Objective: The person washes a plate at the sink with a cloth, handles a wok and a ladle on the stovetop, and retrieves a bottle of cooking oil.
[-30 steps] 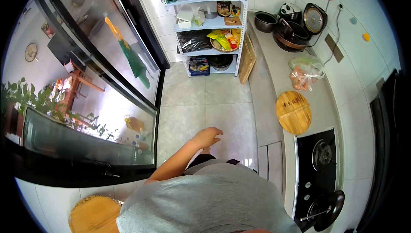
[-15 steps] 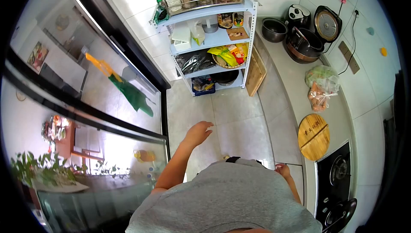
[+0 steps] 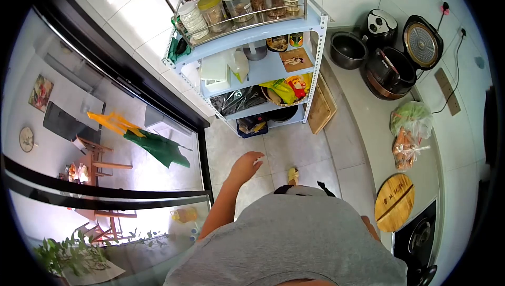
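My left hand [image 3: 247, 167] hangs over the tiled floor, fingers loosely bent and apart, with nothing in it. It is nearest to the light blue shelf rack [image 3: 247, 110], which stands beyond it without contact. Of my right arm, only a piece of forearm [image 3: 370, 227] shows beside the grey shirt; the hand itself is hidden behind my body. Close to that forearm, on the counter, lies a round wooden board [image 3: 394, 202]. Behind the board are a bag of reddish-brown food [image 3: 403, 149] and a bag of leafy greens [image 3: 411, 118].
Jars [image 3: 214, 13] line the rack's top. An open cooker [image 3: 392, 73], a dark pot [image 3: 348, 50] and a black appliance [image 3: 381, 26] stand on the counter [image 3: 363, 112]. A gas hob [image 3: 421, 233] is at right. A glass door [image 3: 173, 139] borders the left.
The view has moved forward, so the rack and counter items look nearer. My right hand has gone out of sight behind my body. A yellow shoe now shows below.
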Demonstrator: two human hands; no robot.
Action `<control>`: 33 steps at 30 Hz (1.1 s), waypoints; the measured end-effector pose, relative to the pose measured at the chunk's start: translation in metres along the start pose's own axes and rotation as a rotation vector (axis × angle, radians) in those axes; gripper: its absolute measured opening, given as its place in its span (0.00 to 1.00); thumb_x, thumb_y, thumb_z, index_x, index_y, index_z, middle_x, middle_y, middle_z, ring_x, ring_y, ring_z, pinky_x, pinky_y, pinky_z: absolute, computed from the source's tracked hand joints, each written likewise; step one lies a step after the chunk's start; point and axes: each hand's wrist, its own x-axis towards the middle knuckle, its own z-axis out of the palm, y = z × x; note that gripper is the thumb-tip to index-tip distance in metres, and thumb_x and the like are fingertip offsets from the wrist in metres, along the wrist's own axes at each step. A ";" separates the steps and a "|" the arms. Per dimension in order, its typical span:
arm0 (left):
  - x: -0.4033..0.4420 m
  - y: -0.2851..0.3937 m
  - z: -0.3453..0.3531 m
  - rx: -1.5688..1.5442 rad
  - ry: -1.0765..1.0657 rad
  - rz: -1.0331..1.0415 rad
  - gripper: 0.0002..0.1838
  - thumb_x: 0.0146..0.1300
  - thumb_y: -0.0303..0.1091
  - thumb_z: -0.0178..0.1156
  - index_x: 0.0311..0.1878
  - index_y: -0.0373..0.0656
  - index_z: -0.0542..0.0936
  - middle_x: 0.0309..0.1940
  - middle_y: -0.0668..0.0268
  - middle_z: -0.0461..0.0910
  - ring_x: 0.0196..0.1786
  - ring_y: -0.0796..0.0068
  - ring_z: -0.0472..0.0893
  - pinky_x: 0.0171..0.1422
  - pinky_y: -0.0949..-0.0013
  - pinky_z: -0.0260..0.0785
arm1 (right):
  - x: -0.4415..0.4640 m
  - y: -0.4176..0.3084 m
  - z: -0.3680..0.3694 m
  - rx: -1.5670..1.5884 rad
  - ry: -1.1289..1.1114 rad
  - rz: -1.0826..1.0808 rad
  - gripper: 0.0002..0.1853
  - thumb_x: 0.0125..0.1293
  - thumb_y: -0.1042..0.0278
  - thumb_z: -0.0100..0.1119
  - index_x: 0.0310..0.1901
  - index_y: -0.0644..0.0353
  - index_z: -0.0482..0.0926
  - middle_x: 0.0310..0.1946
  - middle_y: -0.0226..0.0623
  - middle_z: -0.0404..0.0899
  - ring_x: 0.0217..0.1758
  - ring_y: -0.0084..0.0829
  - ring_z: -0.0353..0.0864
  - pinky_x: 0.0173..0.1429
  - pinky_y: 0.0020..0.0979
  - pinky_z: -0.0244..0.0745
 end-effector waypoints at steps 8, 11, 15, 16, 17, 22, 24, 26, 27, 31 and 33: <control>0.112 0.015 -0.057 0.039 0.211 -0.003 0.15 0.58 0.26 0.63 0.50 0.38 0.81 0.44 0.53 0.82 0.48 0.54 0.81 0.53 0.60 0.73 | -0.049 -0.271 0.023 -0.038 -0.018 -0.721 0.12 0.67 0.72 0.50 0.48 0.65 0.77 0.29 0.44 0.83 0.24 0.31 0.83 0.25 0.29 0.76; 0.147 0.017 -0.062 0.011 0.261 0.132 0.17 0.58 0.25 0.64 0.52 0.39 0.81 0.50 0.54 0.81 0.52 0.55 0.79 0.57 0.60 0.71 | -0.109 -0.333 0.045 0.042 -0.065 -0.737 0.14 0.65 0.74 0.48 0.51 0.62 0.77 0.31 0.42 0.84 0.26 0.28 0.83 0.28 0.28 0.77; 0.206 0.044 -0.100 0.234 0.387 0.307 0.30 0.56 0.34 0.68 0.63 0.39 0.73 0.66 0.56 0.69 0.55 0.49 0.72 0.62 0.57 0.67 | -0.106 -0.332 0.061 0.047 -0.019 -0.771 0.15 0.62 0.73 0.49 0.49 0.64 0.79 0.30 0.43 0.85 0.26 0.29 0.83 0.29 0.28 0.76; 0.219 0.050 -0.112 0.302 0.386 0.293 0.34 0.55 0.37 0.69 0.66 0.38 0.71 0.70 0.57 0.65 0.55 0.49 0.70 0.63 0.56 0.66 | -0.097 -0.319 0.063 0.010 0.007 -0.757 0.14 0.63 0.73 0.49 0.48 0.64 0.79 0.29 0.42 0.85 0.25 0.29 0.83 0.29 0.29 0.76; 0.234 0.055 -0.122 0.297 0.376 0.299 0.34 0.55 0.37 0.69 0.66 0.38 0.71 0.70 0.57 0.65 0.55 0.49 0.70 0.63 0.56 0.66 | -0.090 -0.305 0.065 -0.094 0.062 -0.726 0.12 0.64 0.72 0.50 0.45 0.64 0.80 0.28 0.43 0.84 0.25 0.31 0.83 0.29 0.32 0.77; 0.316 0.078 -0.175 0.345 0.494 0.467 0.38 0.54 0.39 0.70 0.68 0.39 0.69 0.70 0.59 0.66 0.51 0.53 0.70 0.61 0.57 0.65 | -0.051 -0.216 0.080 -0.547 0.255 -0.759 0.08 0.65 0.71 0.53 0.40 0.61 0.82 0.27 0.45 0.83 0.27 0.32 0.83 0.32 0.34 0.77; 0.349 0.089 -0.193 0.373 0.544 0.546 0.37 0.56 0.41 0.69 0.68 0.39 0.69 0.70 0.59 0.66 0.51 0.53 0.70 0.61 0.57 0.65 | -0.047 -0.199 0.087 -0.401 0.188 -0.603 0.08 0.65 0.71 0.53 0.41 0.61 0.82 0.27 0.45 0.83 0.27 0.32 0.83 0.32 0.34 0.77; 0.378 0.094 -0.203 0.402 0.591 0.627 0.36 0.58 0.43 0.67 0.68 0.39 0.69 0.70 0.59 0.67 0.50 0.53 0.70 0.61 0.57 0.66 | -0.054 -0.192 0.097 -0.233 0.149 -0.487 0.08 0.65 0.71 0.53 0.41 0.61 0.82 0.27 0.45 0.83 0.27 0.32 0.83 0.32 0.34 0.77; 0.391 0.096 -0.206 0.427 0.620 0.648 0.35 0.60 0.44 0.66 0.68 0.40 0.69 0.69 0.59 0.67 0.51 0.54 0.70 0.62 0.57 0.66 | -0.057 -0.192 0.101 -0.159 0.137 -0.445 0.08 0.65 0.71 0.53 0.41 0.61 0.82 0.27 0.44 0.83 0.27 0.32 0.83 0.32 0.34 0.77; 0.428 0.102 -0.213 0.480 0.662 0.671 0.34 0.62 0.49 0.64 0.68 0.44 0.70 0.69 0.62 0.68 0.52 0.54 0.71 0.62 0.59 0.67 | -0.074 -0.198 0.115 0.028 0.125 -0.375 0.08 0.65 0.71 0.53 0.42 0.60 0.81 0.28 0.44 0.83 0.27 0.32 0.83 0.33 0.34 0.78; 0.438 0.104 -0.217 0.500 0.664 0.675 0.34 0.62 0.50 0.63 0.68 0.45 0.71 0.69 0.63 0.68 0.53 0.55 0.71 0.62 0.59 0.67 | -0.081 -0.200 0.122 0.079 0.121 -0.366 0.08 0.66 0.71 0.53 0.42 0.59 0.81 0.28 0.44 0.83 0.27 0.32 0.83 0.33 0.34 0.78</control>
